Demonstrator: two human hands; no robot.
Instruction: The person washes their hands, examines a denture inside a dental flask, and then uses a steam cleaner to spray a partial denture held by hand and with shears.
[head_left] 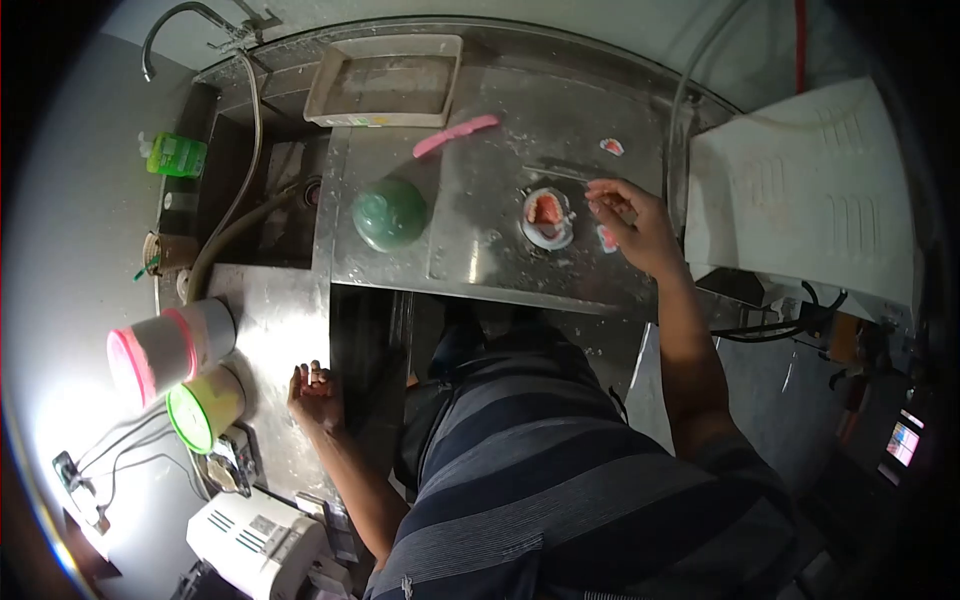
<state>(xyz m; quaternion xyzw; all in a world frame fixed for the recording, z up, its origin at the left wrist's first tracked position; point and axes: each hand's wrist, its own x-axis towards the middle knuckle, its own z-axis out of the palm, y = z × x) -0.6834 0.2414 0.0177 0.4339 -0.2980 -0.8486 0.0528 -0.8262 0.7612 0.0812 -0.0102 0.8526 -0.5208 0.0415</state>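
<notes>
The metal counter (480, 260) has a round mouth model (547, 218) on it, red inside with a pale rim. It sits right of the middle, a bit closer to the near edge than the far edge. The right hand (630, 220) is just beside it, on the side by the counter's right edge. Its fingers are bent, but I cannot tell if they hold anything. A thin metal tool (560, 171) lies behind the model, its end close to those fingers. One small red and white piece (607, 238) shows by the right hand, partly hidden. Another red and white bit (612, 147) lies farther back.

The left hand (318, 398) is let go and half curled, with nothing in it, by the right edge of the side counter (275, 310). The green-lidded tub (207, 408) is the tub nearest to it.

A shiny green bowl (389, 215) (round like a ball) is near the big counter's near left corner. A pink strip (456, 135) lies behind it, and a dirty tray (385, 82) is at the far left corner.
</notes>
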